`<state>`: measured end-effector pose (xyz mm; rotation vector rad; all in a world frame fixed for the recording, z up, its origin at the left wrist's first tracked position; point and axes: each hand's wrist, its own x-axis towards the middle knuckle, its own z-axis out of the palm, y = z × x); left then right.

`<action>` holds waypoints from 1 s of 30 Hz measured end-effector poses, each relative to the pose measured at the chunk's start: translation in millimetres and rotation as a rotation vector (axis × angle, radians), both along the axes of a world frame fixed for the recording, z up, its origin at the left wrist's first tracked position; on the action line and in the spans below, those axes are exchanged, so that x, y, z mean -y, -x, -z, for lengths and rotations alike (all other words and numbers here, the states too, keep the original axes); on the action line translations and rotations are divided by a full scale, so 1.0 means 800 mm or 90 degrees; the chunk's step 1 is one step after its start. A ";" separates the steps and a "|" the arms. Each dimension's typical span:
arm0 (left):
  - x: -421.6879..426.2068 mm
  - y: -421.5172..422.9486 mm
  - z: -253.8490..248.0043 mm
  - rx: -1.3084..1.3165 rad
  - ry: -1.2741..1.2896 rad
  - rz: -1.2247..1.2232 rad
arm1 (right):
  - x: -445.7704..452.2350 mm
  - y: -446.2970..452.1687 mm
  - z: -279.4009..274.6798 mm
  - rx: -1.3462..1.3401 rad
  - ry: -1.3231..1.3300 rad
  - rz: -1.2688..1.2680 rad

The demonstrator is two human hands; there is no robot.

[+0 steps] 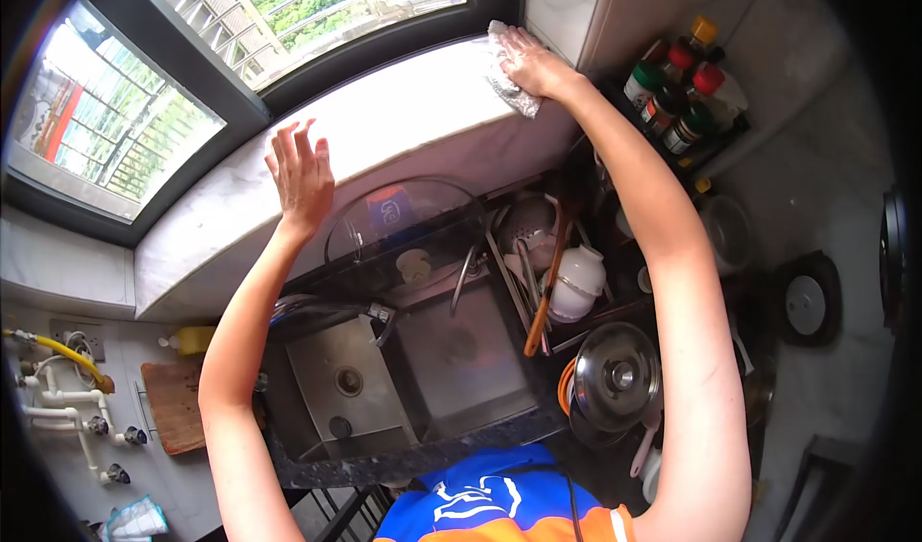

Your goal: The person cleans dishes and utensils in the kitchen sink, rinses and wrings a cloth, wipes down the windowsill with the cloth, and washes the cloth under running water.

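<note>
My right hand [528, 62] lies spread over a crumpled whitish cloth [516, 93] at the right end of the white marble windowsill [403, 110], close to the wall corner. The palm presses the cloth against the sill, and part of the cloth sticks out below and left of the fingers. On the left, my left hand [303, 179] is raised at the sill's front edge with its fingers apart and nothing in it. Whether it touches the sill cannot be made out.
Below the sill is a double sink [466, 350] with a faucet [465, 278]. Right of it stand white bowls [577, 283], a wooden-handled utensil and a lidded pot [616, 376]. Spice bottles [672, 86] fill a wall rack. A cutting board [175, 408] and pipes are at left.
</note>
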<state>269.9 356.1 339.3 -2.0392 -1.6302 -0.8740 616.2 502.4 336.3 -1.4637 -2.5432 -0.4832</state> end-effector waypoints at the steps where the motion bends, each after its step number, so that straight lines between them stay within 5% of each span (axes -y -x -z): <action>1: -0.001 0.000 -0.001 0.003 -0.004 -0.003 | -0.007 0.000 0.012 -0.079 0.060 0.047; 9: -0.002 -0.002 0.001 0.016 0.047 0.000 | 0.091 -0.030 0.004 -0.114 0.155 0.014; 14: -0.002 -0.007 -0.002 0.036 0.071 0.015 | 0.011 -0.017 0.011 -0.039 0.133 0.019; 15: -0.003 -0.006 -0.002 0.033 0.068 0.011 | -0.007 0.003 -0.011 0.256 0.120 0.049; 19: -0.006 -0.004 0.002 0.017 0.048 0.014 | -0.081 0.013 0.036 -0.017 0.057 0.081; 21: -0.005 -0.004 0.000 0.003 0.037 0.025 | -0.050 0.035 0.018 0.153 0.059 0.118; 23: -0.004 -0.004 -0.001 0.008 0.042 0.038 | -0.061 0.054 0.074 -0.082 0.004 -0.007; 24: -0.004 -0.004 -0.001 0.024 0.033 0.044 | -0.005 0.106 0.024 0.037 0.092 0.057; 27: 0.001 -0.004 -0.004 0.049 0.005 0.056 | 0.030 0.190 0.012 -0.121 0.115 -0.021; 28: 0.004 0.000 -0.004 0.114 -0.032 0.120 | 0.000 0.223 0.064 -0.183 -0.020 -0.073; 30: 0.001 0.012 0.004 0.158 -0.117 0.212 | 0.055 0.275 0.028 -0.177 0.100 -0.140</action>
